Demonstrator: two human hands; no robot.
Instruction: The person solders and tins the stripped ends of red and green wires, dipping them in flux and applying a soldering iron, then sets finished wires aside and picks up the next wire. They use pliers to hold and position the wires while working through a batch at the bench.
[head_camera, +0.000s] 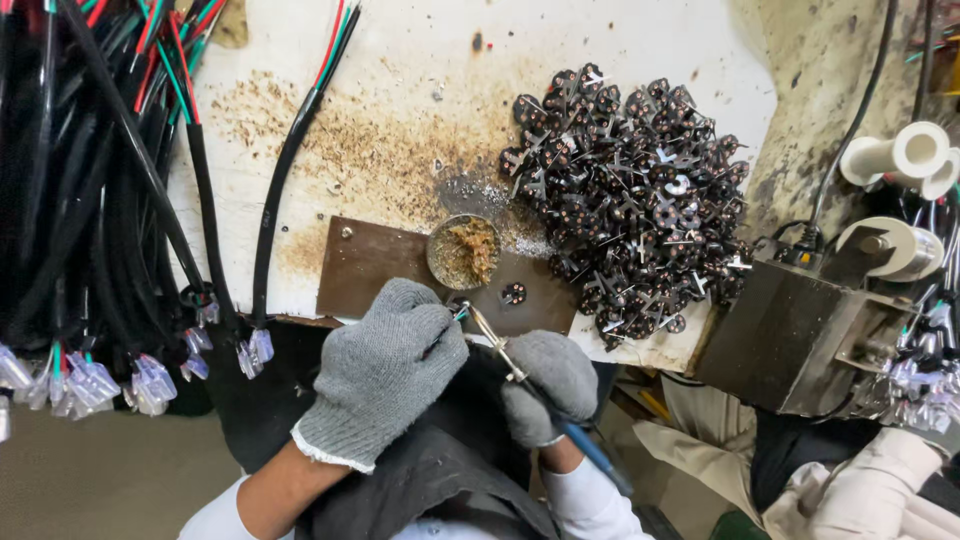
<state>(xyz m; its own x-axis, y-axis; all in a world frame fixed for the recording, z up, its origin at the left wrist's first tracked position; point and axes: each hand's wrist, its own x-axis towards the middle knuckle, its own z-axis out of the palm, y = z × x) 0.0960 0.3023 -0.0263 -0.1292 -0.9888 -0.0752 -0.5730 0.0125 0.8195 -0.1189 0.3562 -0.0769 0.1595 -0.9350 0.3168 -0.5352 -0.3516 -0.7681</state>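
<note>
**Gloved hands soldering at a stained bench**

A white, scorched and brown-speckled bench top is filling the upper middle of the frame. Down the left side, a thick bundle of black cables is hanging, showing red and green cores at the top and ending in clear plastic connectors at the lower left. In the upper right centre, a big heap of small black round parts with metal pins is lying on the bench. At the right edge, a dark metal box is sitting below two white spools.

In the lower centre, the left hand, in a grey knit glove, is curling closed around thin coloured wire ends, which are just showing at its fingertips. Just right of it, the right hand, also gloved in grey, is gripping a soldering iron with a blue handle; the iron's metal tip is pointing up and left, meeting the wire ends.

Above the hands, a brown metal plate is lying on the bench edge. A small round tin of brownish flux is sitting on it, and a single black round part is lying just right of the iron's tip.
</note>
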